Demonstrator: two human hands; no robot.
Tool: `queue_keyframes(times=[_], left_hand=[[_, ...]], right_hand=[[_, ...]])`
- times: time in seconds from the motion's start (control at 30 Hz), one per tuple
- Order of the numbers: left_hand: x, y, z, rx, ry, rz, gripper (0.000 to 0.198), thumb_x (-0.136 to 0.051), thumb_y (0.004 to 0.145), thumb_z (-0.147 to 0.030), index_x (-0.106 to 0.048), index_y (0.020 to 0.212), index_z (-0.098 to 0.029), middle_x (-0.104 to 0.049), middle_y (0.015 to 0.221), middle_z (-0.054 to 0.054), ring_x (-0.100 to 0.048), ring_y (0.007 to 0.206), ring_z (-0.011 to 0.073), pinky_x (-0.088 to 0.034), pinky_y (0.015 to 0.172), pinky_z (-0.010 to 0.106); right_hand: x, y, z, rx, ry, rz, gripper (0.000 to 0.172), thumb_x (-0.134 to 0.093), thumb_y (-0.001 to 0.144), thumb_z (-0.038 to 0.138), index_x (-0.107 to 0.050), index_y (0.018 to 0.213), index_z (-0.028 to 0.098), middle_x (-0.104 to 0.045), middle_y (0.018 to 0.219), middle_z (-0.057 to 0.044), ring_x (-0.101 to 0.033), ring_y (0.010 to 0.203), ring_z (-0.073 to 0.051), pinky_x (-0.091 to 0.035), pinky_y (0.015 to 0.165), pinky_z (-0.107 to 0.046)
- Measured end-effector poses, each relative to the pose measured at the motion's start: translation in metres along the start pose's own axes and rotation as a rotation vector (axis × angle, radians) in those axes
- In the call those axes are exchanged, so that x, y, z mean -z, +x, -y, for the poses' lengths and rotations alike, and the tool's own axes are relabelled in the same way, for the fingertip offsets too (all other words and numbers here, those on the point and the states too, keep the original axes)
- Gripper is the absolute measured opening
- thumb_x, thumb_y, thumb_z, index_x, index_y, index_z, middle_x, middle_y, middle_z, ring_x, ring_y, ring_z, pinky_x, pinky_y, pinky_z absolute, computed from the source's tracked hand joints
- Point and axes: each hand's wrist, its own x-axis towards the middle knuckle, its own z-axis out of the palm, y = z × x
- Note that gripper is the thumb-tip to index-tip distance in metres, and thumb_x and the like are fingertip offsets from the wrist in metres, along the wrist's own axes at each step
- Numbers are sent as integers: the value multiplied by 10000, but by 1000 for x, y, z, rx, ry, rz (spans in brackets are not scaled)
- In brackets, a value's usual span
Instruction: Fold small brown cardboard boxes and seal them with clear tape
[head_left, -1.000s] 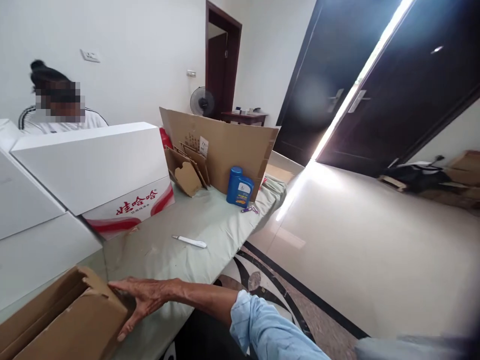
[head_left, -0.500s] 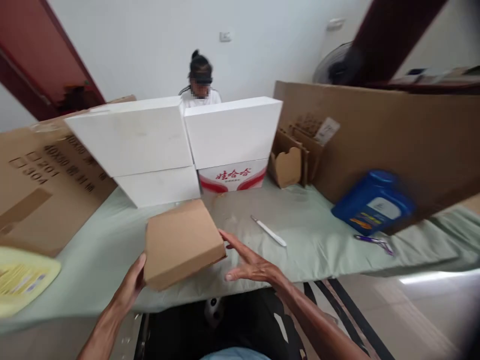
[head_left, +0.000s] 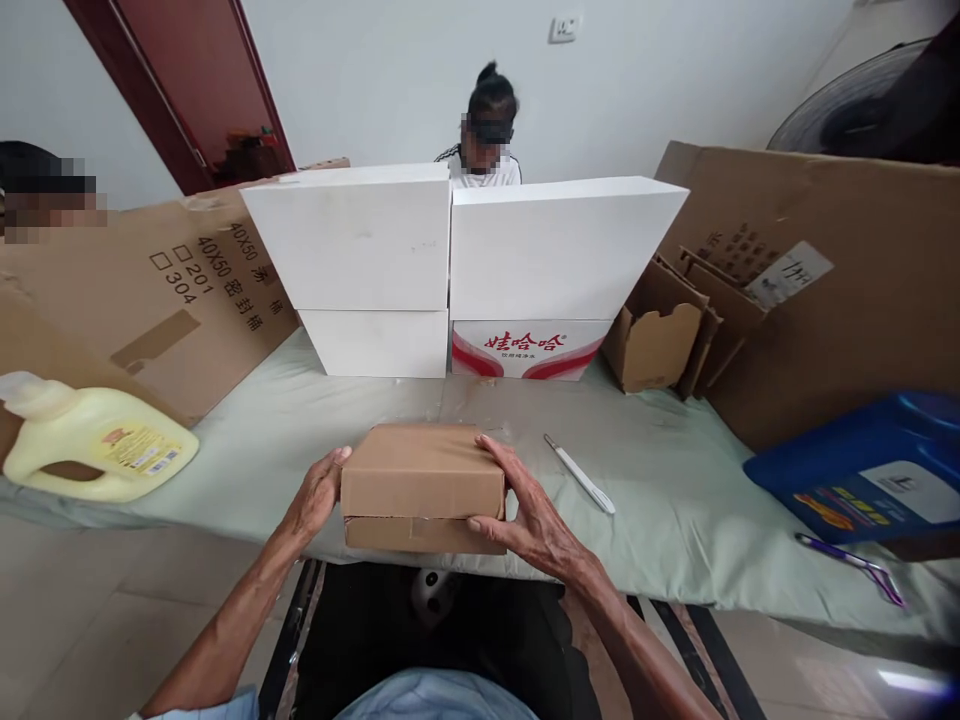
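Observation:
A small brown cardboard box (head_left: pixel 422 490) is near the front edge of the cloth-covered table, closed, with a seam around its front side. My left hand (head_left: pixel 321 490) presses against its left side, fingers largely hidden behind it. On the other side, my right hand (head_left: pixel 531 515) grips the box, thumb on the front face and fingers on the top and right edge. Just right of the box lies a slim white-handled knife (head_left: pixel 581 475) with a narrow metal tip.
White boxes (head_left: pixel 360 245) and a red-marked box (head_left: pixel 529 350) form a wall behind. Large cardboard panels (head_left: pixel 847 240) flank the table. A yellow jug (head_left: pixel 112 445) stands left; a blue jug (head_left: pixel 862 470) and a purple-handled tool (head_left: pixel 847 560) lie right. A person (head_left: pixel 487 130) sits beyond.
My right hand has closed onto the box's right side, where it was apart with spread fingers. The box has turned from a slant to face me squarely. The view has swung left.

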Motion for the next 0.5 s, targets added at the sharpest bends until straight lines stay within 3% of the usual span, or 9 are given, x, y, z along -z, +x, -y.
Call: queue_keyframes(times=[0.1, 0.2, 0.37, 0.43, 0.5], left_hand=[[-9, 0, -6, -82, -22, -109, 835, -500, 848, -977, -732, 1067, -205, -784, 1065, 100, -701, 1053, 306, -556, 884, 364], [-8, 0, -15, -98, -20, -151, 790, -473, 886, -950, -703, 1046, -211, -765, 1062, 97, -688, 1039, 295, -545, 886, 361], [3, -3, -29, -70, 27, -56, 621, -620, 883, -842, -604, 776, -230, -637, 754, 15, -613, 762, 233, -511, 664, 317], [3, -3, -28, -70, 40, -28, 606, -625, 893, -817, -599, 761, -226, -618, 725, 6, -586, 721, 219, -483, 608, 297], [0, -2, -24, -88, 28, -38, 611, -609, 900, -820, -649, 842, -213, -676, 790, 29, -631, 778, 235, -520, 657, 312]], right_hand=[[-3, 12, 9, -26, 28, -23, 858, -774, 971, 633, -424, 1698, 344, -477, 1707, -127, -472, 1565, -351, -397, 1300, -556], [3, 27, 27, -54, 24, -75, 746, -752, 970, 635, -539, 1609, 313, -584, 1587, -117, -562, 1445, -340, -454, 1236, -529], [26, 51, 53, -259, 20, -102, 627, -650, 952, 727, -746, 1345, 248, -741, 1304, -100, -686, 1117, -304, -566, 964, -428], [31, 62, 54, -371, 10, -52, 622, -632, 933, 736, -787, 1258, 228, -773, 1201, -99, -697, 1035, -297, -557, 881, -400], [31, 72, 50, -411, 51, 4, 590, -621, 924, 716, -809, 1158, 208, -791, 1108, -90, -705, 984, -287, -544, 833, -375]])
